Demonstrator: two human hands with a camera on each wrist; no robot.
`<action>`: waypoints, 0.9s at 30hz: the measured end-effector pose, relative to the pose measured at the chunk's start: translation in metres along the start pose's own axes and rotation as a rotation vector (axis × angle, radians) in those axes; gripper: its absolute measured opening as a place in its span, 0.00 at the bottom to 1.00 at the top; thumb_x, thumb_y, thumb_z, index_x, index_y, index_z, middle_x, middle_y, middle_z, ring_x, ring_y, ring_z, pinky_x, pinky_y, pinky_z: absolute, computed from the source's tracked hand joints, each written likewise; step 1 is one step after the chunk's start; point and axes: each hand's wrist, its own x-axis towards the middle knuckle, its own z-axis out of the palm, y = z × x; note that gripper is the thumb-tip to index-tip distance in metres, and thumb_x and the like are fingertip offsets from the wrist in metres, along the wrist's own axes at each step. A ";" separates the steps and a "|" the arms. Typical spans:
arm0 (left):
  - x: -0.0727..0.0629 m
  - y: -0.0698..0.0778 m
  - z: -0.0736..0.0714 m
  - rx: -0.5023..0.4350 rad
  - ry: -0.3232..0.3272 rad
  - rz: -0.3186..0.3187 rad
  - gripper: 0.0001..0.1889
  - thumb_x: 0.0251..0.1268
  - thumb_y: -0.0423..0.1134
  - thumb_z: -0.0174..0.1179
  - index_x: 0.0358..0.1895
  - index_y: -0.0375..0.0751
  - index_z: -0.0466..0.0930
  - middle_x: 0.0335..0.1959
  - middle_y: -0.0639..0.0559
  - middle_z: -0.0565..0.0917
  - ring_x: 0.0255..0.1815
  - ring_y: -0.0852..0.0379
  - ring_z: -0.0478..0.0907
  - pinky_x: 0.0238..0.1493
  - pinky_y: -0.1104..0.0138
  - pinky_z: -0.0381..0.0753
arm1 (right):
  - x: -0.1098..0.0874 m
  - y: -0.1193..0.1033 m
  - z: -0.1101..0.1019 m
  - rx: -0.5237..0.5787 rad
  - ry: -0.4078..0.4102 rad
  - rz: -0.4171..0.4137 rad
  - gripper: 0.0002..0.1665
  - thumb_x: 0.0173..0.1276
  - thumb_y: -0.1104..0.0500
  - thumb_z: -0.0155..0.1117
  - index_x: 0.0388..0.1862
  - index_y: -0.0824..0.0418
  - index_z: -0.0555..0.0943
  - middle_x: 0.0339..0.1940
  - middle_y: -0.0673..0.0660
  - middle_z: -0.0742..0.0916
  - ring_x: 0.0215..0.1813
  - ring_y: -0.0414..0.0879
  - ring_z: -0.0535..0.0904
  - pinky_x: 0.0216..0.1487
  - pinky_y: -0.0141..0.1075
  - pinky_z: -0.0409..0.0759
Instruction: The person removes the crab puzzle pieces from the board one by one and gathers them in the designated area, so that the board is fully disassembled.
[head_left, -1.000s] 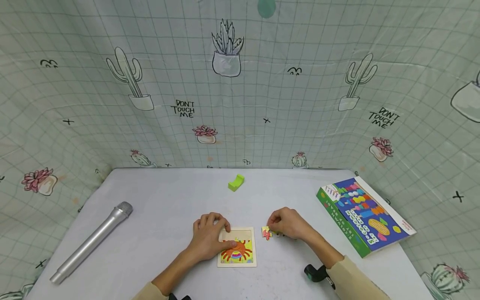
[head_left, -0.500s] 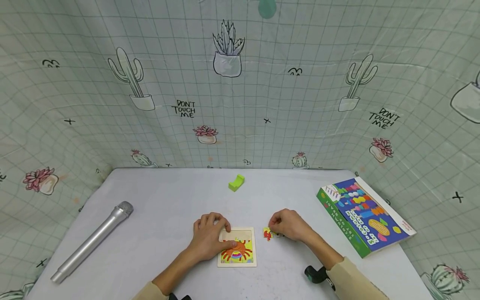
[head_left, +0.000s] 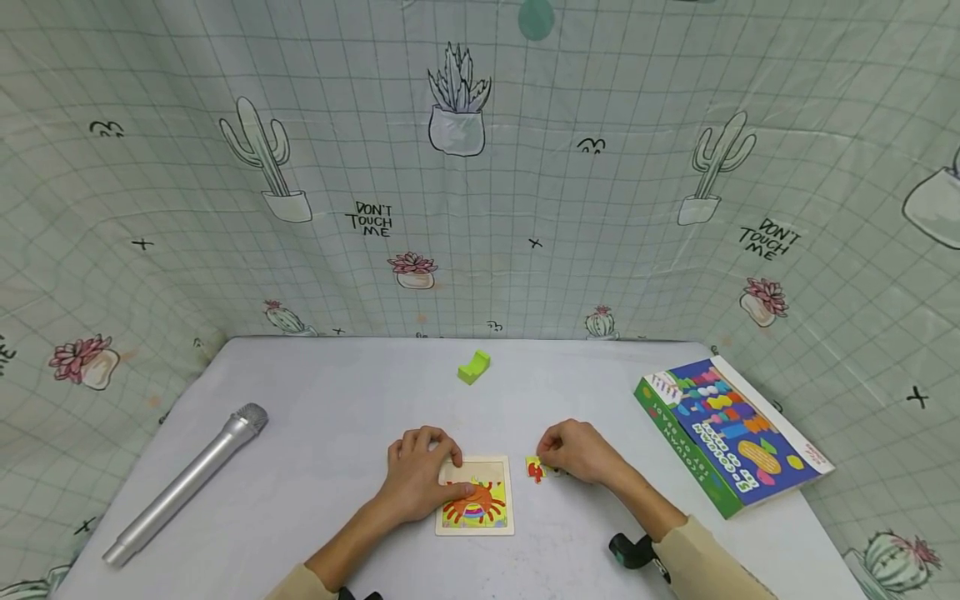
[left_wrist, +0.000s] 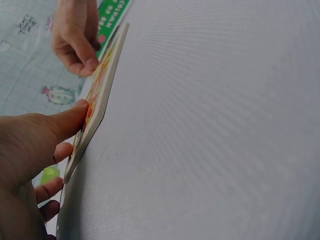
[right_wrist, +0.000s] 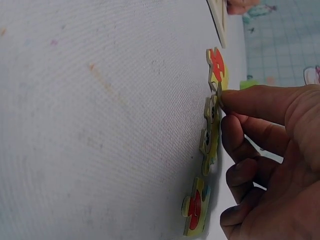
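Observation:
A square wooden jigsaw board [head_left: 474,532] with an orange crab picture lies on the table; pieces fill its nearer part, and a bare strip shows at the far side. My left hand [head_left: 417,479] holds it, thumb on the crab and fingers at the far left corner. To the right, my right hand [head_left: 581,450] has thumb and index finger at the edge of a red and yellow puzzle piece [right_wrist: 216,67]. Beneath these fingers are pieces with eyes [right_wrist: 208,130], mostly hidden in the head view. Another red-marked piece [right_wrist: 196,207] lies closer to the wrist.
A silver microphone [head_left: 187,483] lies at the left. Beyond the board sits a lime green curved block [head_left: 474,367]. A blue and green toy box [head_left: 731,433] stands at the right. A patterned cloth [head_left: 480,208] hangs behind the table.
My right hand has shifted slightly right and nearer, and the red and yellow piece at its fingertips has moved a little with it. My left hand stays on the board.

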 end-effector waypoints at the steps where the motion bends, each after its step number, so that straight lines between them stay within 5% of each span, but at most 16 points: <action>1: 0.000 0.000 0.000 -0.001 -0.001 -0.001 0.20 0.53 0.59 0.74 0.35 0.56 0.74 0.55 0.45 0.71 0.60 0.39 0.62 0.60 0.36 0.55 | 0.000 0.000 0.000 -0.001 0.002 -0.001 0.04 0.62 0.64 0.70 0.28 0.57 0.85 0.23 0.47 0.82 0.27 0.42 0.74 0.28 0.35 0.72; 17: 0.000 0.004 0.002 -0.006 -0.008 0.015 0.15 0.55 0.55 0.74 0.36 0.57 0.77 0.54 0.47 0.71 0.60 0.40 0.62 0.60 0.36 0.55 | -0.001 0.001 0.003 -0.041 0.038 -0.013 0.06 0.59 0.65 0.70 0.27 0.56 0.84 0.22 0.46 0.81 0.27 0.42 0.73 0.29 0.34 0.71; 27: 0.001 0.007 0.000 -0.024 -0.068 0.164 0.07 0.61 0.47 0.71 0.42 0.64 0.87 0.56 0.52 0.77 0.62 0.46 0.66 0.58 0.40 0.61 | -0.005 -0.009 0.009 -0.015 0.081 -0.092 0.03 0.65 0.58 0.70 0.33 0.54 0.85 0.23 0.43 0.80 0.29 0.40 0.73 0.30 0.33 0.73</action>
